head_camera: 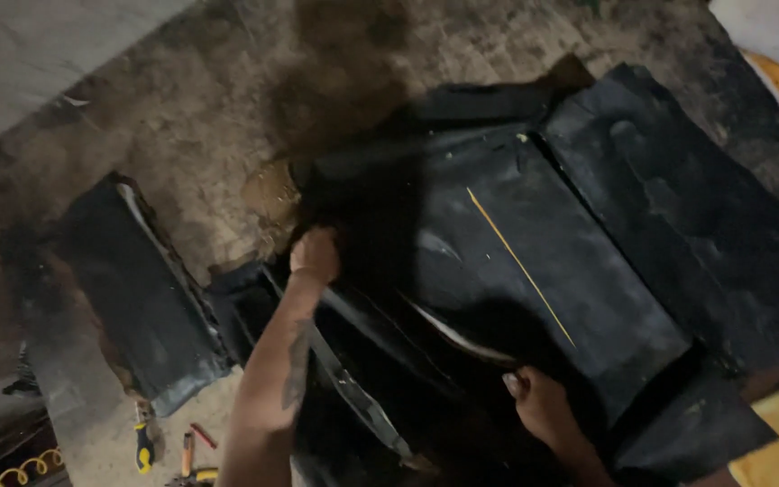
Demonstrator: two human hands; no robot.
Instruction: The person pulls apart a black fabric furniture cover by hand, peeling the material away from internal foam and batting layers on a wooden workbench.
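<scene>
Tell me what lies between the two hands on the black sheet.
In the head view, between the left hand and right hand runs the black sheet, with a pale curled edge showing. The thin yellow line lies farther out.

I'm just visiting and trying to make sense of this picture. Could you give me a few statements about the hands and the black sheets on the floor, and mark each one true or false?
1. The left hand grips the edge of a large black rubber-like sheet. True.
2. A thin yellow line runs slantwise across that sheet. True.
3. The right hand holds a hammer. False: it rests on the near edge of the black sheet, and no tool shows in it.
4. The yellow-and-black handled tool lies on top of the sheet. False: it lies on the bare floor at lower left, apart from both hands.
5. A separate smaller black sheet lies to the left of the big one. True.
</scene>
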